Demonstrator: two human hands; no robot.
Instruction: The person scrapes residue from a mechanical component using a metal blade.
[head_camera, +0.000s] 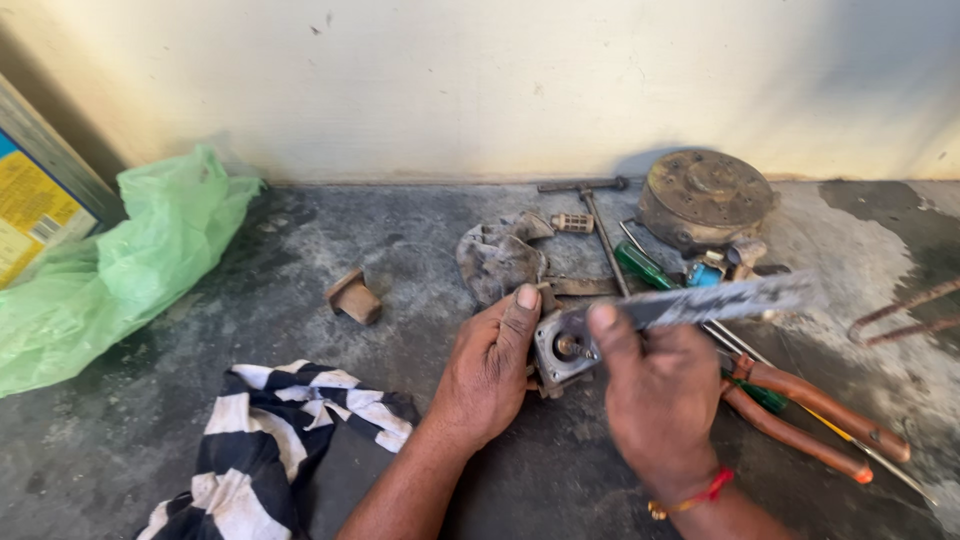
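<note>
My left hand (487, 368) grips a small grey metal engine part (563, 348), squarish with a brass fitting in its face, held just above the concrete floor. Its thumb presses on the part's top left corner. My right hand (655, 390) holds a flat grey metal blade (715, 300), blurred with motion, whose near end lies against the part's top edge. A red thread band sits on the right wrist.
Orange-handled pliers (810, 410) lie right of my right hand. Behind are a green-handled screwdriver (645, 266), a T-handle wrench (598, 225), a round metal housing (706, 198) and a dirty rag (500, 258). A striped cloth (270, 440), small wooden block (353, 296) and green plastic bag (110, 265) lie left.
</note>
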